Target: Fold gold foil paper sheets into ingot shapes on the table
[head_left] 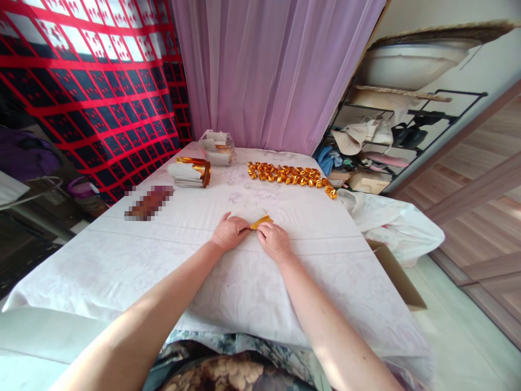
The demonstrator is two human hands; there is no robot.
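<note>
In the middle of the cloth-covered table (195, 271), a sheet of gold foil paper (260, 221) lies between my hands, partly folded, with a pale part behind it. My left hand (230, 232) pinches its left end near the tabletop. At its near right edge, my right hand (275, 239) has its fingers closed on the same paper. Farther back to the right sit rows of folded gold paper pieces (285, 174). A stack of white and gold paper sheets (189, 172) stands at the back left.
A clear bag of more paper stacks (218, 147) is at the table's far edge. A blurred-out brownish item (148, 203) lies on the left. Purple curtains (260, 70) hang behind. On the right are a shoe rack (391, 130), a white plastic bag (399, 222) and a cardboard box (396, 274).
</note>
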